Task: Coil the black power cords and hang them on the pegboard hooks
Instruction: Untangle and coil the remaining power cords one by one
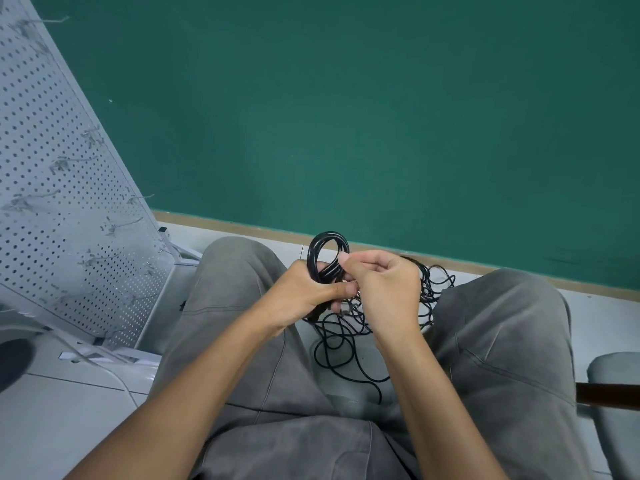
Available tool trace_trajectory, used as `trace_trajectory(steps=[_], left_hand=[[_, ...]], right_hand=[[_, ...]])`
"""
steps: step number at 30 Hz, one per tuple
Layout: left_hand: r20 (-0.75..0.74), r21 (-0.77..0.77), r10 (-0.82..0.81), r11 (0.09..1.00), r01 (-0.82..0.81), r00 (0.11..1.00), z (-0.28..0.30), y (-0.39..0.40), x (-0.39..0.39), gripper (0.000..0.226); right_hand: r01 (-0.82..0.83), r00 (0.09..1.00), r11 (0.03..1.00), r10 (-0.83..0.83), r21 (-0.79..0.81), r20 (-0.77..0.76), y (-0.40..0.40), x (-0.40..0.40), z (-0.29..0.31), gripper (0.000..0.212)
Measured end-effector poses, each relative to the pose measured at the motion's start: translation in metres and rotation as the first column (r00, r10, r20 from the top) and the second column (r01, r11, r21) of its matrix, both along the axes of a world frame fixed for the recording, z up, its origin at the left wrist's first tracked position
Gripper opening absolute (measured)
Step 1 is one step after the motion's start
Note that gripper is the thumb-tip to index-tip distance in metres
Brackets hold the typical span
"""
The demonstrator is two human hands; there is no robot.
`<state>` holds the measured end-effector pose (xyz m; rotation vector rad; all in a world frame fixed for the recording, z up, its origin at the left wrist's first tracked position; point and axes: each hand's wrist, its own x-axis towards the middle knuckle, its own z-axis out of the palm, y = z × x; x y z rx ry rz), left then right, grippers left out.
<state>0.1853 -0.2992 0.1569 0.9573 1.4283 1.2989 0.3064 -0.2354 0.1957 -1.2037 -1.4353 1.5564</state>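
Note:
A small coil of black power cord (323, 245) stands up between my hands, above my knees. My left hand (304, 292) grips the lower part of the coil, thumb laid across it. My right hand (384, 285) pinches the cord at the coil's right side with thumb and forefinger. Below and behind my hands, a loose tangle of black cord (346, 344) lies on the floor between my legs. The white pegboard (52, 188) stands at the left, tilted in the view, with several bare metal hooks (74, 160) sticking out.
I sit with grey-trousered knees (239, 271) spread, facing a green wall (346, 116) with a tan skirting strip. The pegboard's base frame (114, 355) lies on the pale tiled floor at the left. A grey cushioned seat (616, 372) is at the right edge.

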Motion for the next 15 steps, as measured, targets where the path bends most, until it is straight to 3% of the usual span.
trace_trajectory(steps=[2,6,10,13,15], left_hand=[[-0.013,-0.012,0.009,1.0,-0.009,1.0,0.0,0.001,0.0,0.022],[0.115,-0.015,0.095,0.995,-0.094,0.989,-0.003,0.003,0.002,0.029],[0.271,0.018,0.206,0.976,-0.219,0.94,0.001,0.005,-0.001,0.04],[0.465,0.005,0.318,0.932,-0.362,0.826,0.004,0.007,-0.011,0.042],[0.548,-0.044,0.409,0.885,-0.464,0.73,0.006,0.008,-0.02,0.042]], right_hand=[[0.042,0.999,0.999,-0.042,0.035,0.005,-0.003,-0.001,0.001,0.011],[0.015,0.998,0.999,-0.013,0.034,-0.058,-0.003,-0.004,-0.001,0.02],[-0.239,0.97,0.971,0.239,-0.022,0.04,0.007,0.002,-0.026,0.042],[-0.495,0.856,0.866,0.5,-0.069,0.133,0.002,0.005,-0.043,0.063],[-0.579,0.792,0.814,0.576,-0.051,0.204,0.0,0.002,-0.047,0.061]])
